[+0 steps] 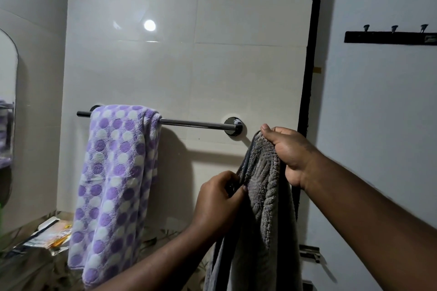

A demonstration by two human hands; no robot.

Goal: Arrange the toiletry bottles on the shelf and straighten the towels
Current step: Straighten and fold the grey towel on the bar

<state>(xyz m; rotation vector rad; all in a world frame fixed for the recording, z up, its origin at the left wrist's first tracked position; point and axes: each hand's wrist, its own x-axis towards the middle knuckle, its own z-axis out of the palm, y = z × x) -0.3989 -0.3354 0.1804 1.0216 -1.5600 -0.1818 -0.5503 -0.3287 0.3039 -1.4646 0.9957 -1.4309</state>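
Note:
A purple towel with white and violet dots [113, 186] hangs bunched over the left end of a chrome towel bar [196, 123] on the tiled wall. A grey ribbed towel [262, 208] hangs off the bar, below and to the right of the bar's right mount. My right hand [288, 151] grips its top corner, just beside the mount. My left hand [217, 201] pinches the towel's left edge lower down. No toiletry bottles are in view.
A black hook rail [390, 36] is fixed high on the right wall, past a dark door frame [309, 92]. A mirror edge [9, 106] shows at the left. Papers and packets [50, 234] lie on the patterned counter below the dotted towel.

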